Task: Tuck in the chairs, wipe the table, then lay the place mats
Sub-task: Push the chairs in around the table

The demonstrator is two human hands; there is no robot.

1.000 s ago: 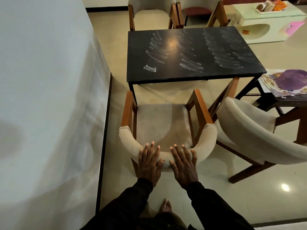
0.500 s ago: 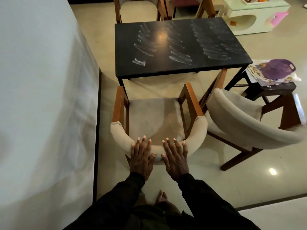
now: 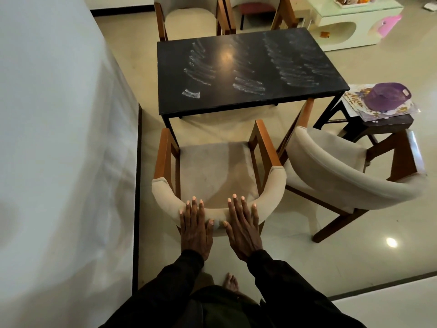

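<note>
Pressing flat and open on the chair (image 3: 220,211) backrest, both hands (image 3: 196,229) risk ramming its arms against the bench (image 3: 248,69) leg just ahead.

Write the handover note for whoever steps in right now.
Left hand and right hand: both open, flat on the backrest of the near chair.
That chair stands short of the black table, not tucked in. Second chair is angled out at the right.
Table shows white smears, unwiped.
Place mats lie on the side table under a purple basket.
Left: tuck, wipe, lay mats.
</note>
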